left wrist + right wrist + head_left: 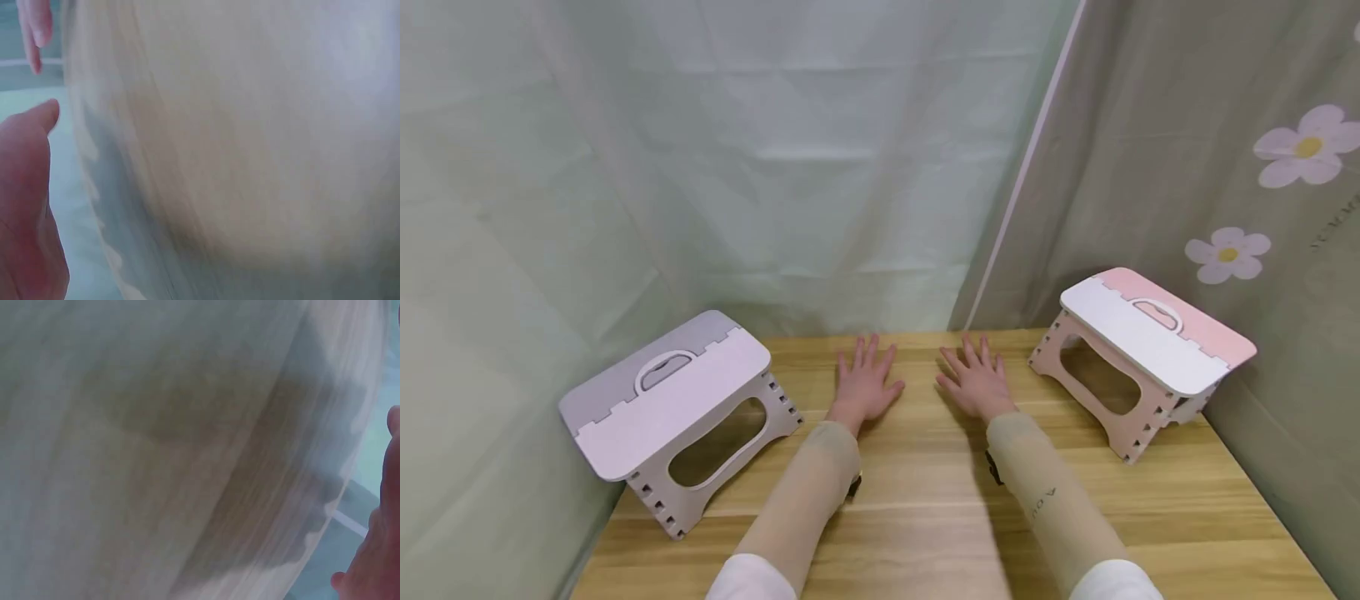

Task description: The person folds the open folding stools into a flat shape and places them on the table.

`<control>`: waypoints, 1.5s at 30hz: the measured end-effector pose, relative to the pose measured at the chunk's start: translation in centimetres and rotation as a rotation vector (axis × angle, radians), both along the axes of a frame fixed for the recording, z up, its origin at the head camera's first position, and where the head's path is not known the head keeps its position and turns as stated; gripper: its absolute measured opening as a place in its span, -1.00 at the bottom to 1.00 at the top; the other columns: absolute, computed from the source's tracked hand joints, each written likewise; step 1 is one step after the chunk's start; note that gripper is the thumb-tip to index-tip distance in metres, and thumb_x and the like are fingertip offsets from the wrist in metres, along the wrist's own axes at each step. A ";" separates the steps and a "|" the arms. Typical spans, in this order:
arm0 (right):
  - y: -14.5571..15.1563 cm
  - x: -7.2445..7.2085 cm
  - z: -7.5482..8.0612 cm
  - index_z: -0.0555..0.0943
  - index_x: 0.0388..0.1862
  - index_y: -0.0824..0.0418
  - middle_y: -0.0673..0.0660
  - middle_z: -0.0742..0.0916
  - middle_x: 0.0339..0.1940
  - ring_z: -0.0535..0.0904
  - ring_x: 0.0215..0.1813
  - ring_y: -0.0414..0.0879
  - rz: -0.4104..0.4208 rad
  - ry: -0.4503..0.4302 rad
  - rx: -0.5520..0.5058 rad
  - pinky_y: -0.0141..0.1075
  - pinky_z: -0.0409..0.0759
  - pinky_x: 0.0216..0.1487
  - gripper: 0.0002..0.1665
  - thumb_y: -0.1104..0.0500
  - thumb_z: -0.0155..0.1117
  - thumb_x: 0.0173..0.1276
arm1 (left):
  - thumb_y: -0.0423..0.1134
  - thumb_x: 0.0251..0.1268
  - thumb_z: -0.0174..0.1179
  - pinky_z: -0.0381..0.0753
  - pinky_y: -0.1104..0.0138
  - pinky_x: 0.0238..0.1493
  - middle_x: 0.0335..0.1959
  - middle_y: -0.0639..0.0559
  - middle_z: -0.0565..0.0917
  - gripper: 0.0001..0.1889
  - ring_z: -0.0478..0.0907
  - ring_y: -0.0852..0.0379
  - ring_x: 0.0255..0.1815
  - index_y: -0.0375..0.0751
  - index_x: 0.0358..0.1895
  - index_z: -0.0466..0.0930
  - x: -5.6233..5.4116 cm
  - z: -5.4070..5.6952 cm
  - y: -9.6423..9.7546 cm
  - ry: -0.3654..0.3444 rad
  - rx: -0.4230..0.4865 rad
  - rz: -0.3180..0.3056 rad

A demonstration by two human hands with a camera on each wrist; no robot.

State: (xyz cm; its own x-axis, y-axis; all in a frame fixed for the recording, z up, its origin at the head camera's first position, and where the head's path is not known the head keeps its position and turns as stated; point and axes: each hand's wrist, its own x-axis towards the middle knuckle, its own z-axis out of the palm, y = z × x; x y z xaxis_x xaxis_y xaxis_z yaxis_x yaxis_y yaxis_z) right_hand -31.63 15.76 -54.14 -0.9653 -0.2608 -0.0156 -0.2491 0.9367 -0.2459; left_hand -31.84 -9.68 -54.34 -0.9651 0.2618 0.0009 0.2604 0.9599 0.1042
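Note:
Both hands reach forward over the wooden table, fingers straight and spread, with nothing held. The left hand (863, 387) is near the table's back edge, just right of a grey and white folding step stool (677, 400). To its right, the right hand (979, 383) is left of a pink and white folding step stool (1150, 342). Each stool stands unfolded, with a carry handle in its top. In the left wrist view, part of the left hand (28, 206) shows at the left edge. The right hand (378, 531) is partly cut off in the right wrist view.
The wood-grain table (925, 517) ends against a pale curtain (850, 167) at the back. A grey-brown curtain (1135, 150) with white flowers hangs on the right. Fabric also lines the left side.

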 end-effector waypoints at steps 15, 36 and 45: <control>-0.1 1.4 1.6 0.29 0.73 0.00 0.29 -0.08 0.80 -0.34 0.74 0.40 0.022 0.010 -0.117 0.45 -0.19 0.58 -0.25 -0.28 -0.03 0.72 | 0.20 0.67 0.05 -0.14 -0.36 0.59 0.77 -0.26 -0.08 -0.23 -0.29 -0.29 0.76 0.02 0.75 0.08 2.6 1.3 0.2 0.063 0.206 -0.017; 1.0 7.1 2.2 0.45 0.61 0.19 0.39 0.07 0.76 -0.18 0.70 0.52 0.065 -0.023 -0.452 0.54 -0.03 0.49 -0.34 -0.07 0.21 0.69 | 0.13 0.77 -0.09 -0.01 -0.22 0.63 0.74 -0.26 0.04 -0.30 -0.09 -0.28 0.74 -0.23 0.70 0.16 7.7 1.7 -1.2 0.019 0.727 -0.022; 3.0 8.5 3.4 0.48 0.58 0.21 0.38 0.32 0.68 0.06 0.69 0.42 0.014 -0.040 -0.665 0.40 0.10 0.55 -0.41 0.00 0.19 0.71 | 0.11 0.77 -0.06 0.20 -0.14 0.58 0.57 -0.25 0.43 -0.39 0.29 -0.25 0.61 -0.25 0.57 0.42 8.1 1.4 -2.8 0.002 0.974 0.065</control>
State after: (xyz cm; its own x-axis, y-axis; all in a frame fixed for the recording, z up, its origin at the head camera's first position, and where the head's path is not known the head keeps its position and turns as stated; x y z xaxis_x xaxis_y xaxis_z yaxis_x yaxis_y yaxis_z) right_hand -23.18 18.71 -50.73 -0.9636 -0.2401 0.1173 -0.2391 0.5786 -0.7798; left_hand -23.77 -12.45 -52.97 -0.9774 0.0914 0.1906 0.2111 0.4662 0.8591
